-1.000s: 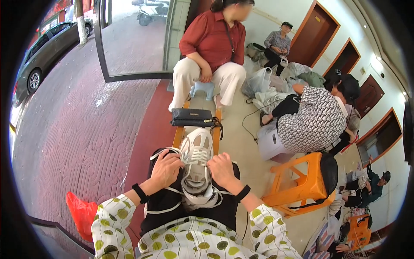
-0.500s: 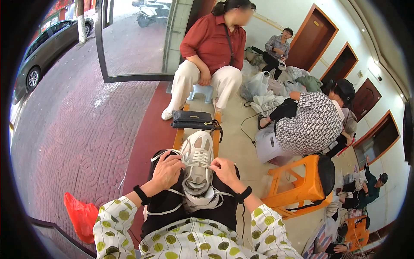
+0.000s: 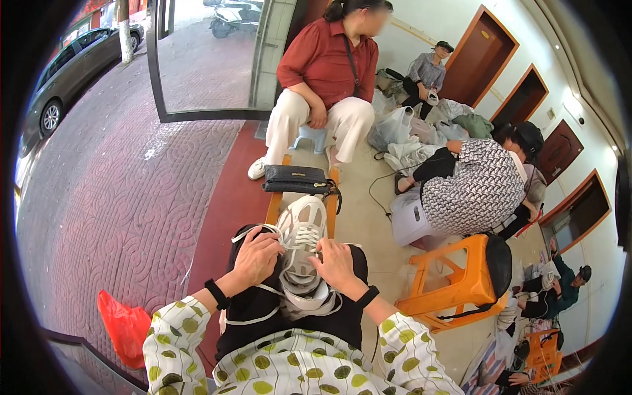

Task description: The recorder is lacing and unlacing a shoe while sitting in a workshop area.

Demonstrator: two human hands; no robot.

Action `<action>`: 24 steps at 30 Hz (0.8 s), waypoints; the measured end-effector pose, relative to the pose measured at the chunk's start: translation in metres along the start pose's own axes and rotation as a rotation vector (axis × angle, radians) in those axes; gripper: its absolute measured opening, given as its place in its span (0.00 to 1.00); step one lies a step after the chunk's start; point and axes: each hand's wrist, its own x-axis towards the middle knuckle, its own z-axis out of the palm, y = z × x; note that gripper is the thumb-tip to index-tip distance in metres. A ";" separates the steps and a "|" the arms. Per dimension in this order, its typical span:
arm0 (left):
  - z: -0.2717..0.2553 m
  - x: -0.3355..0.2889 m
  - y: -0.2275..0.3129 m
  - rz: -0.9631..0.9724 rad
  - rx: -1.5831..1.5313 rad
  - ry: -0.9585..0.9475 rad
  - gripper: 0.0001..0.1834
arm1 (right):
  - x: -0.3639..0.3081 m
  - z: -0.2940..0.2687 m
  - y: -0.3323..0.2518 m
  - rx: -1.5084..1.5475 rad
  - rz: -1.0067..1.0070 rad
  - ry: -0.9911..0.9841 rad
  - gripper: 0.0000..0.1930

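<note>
A white and beige sneaker (image 3: pixel 304 212) rests on my lap, toe pointing away from me and its collar toward my body. White shoelaces (image 3: pixel 307 234) cross its tongue, and long loose lengths trail over my dark trousers on both sides. My left hand (image 3: pixel 258 255) is at the sneaker's left edge, fingers bent and closed on the shoelace there. At the right row of eyelets, my right hand (image 3: pixel 334 264) has its thumb and fingertips pinched on the shoelace against the upper. The exact grip of each fingertip is partly hidden.
Beyond the sneaker, a black pouch (image 3: pixel 296 178) lies across an orange stool frame (image 3: pixel 274 208). An orange plastic stool (image 3: pixel 454 276) stands at the right. A person in red sits ahead; others sit among plastic bags at the right. A red bag (image 3: pixel 124 329) lies at the left.
My right hand has turned inward, and its fingers now press closer along the sneaker's right edge. The left hand stays nearly in place. The sneaker has shifted slightly.
</note>
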 end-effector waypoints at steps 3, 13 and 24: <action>0.000 -0.002 0.003 -0.005 -0.016 -0.003 0.07 | -0.005 0.003 -0.002 -0.031 -0.030 0.045 0.15; 0.003 -0.002 -0.002 0.018 -0.003 0.005 0.07 | 0.005 -0.002 -0.021 -0.487 -0.171 -0.158 0.19; 0.003 0.000 0.000 0.011 -0.005 -0.016 0.08 | 0.013 -0.002 -0.035 -0.793 -0.220 -0.416 0.22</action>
